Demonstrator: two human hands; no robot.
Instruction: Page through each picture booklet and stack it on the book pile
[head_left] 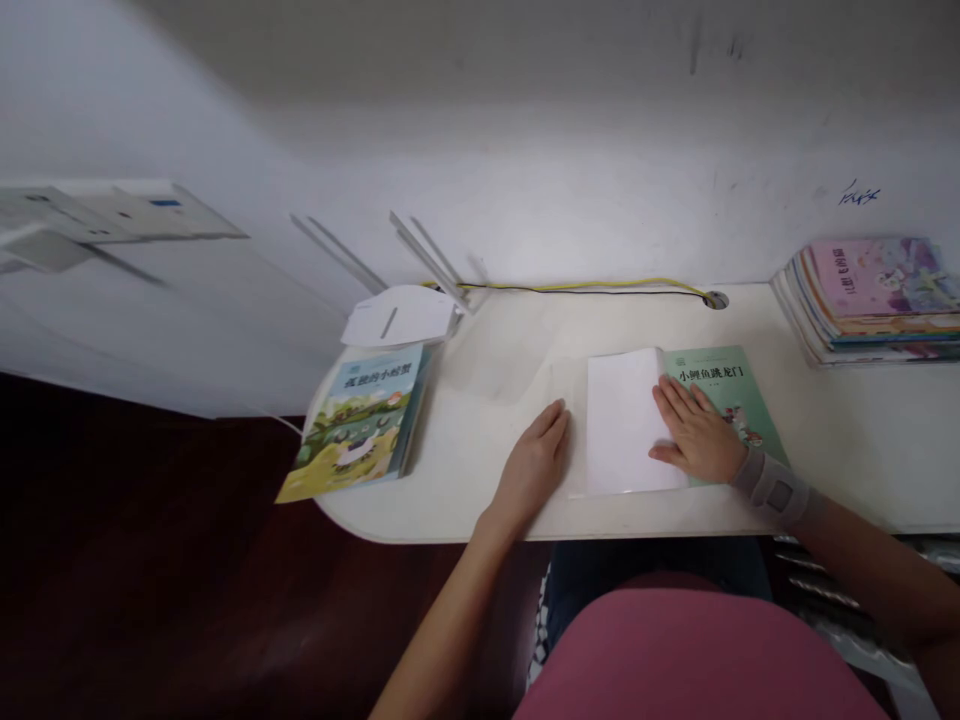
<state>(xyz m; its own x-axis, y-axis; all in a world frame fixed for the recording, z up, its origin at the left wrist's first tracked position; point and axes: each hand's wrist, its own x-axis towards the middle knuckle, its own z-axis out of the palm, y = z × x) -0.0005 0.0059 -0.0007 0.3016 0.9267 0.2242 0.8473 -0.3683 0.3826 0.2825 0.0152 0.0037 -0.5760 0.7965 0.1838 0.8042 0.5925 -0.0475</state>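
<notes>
Along a pale wall [585,150], a white tabletop [495,440] with a rounded left end is set above a dark reddish floor [210,620]. At its front, a green book [757,400] is laid to the right of a white sheet [622,425], which is edged by clear film. The right hand [697,435], banded at the wrist, is spread flat across the seam between the two, with nothing gripped. The left hand [534,465] is rested beside the film with fingers close together; whether anything is pinched cannot be told. The left end is occupied by a blue-and-yellow book [352,430], its corner overhanging the edge, and behind it by a white router [401,315]. A yellow cable [630,286] is run along the wall into a round hole [717,300]. Books are stacked [862,325] at the right, below blue scribbles [860,194]; sockets [127,210] are mounted at the left.
</notes>
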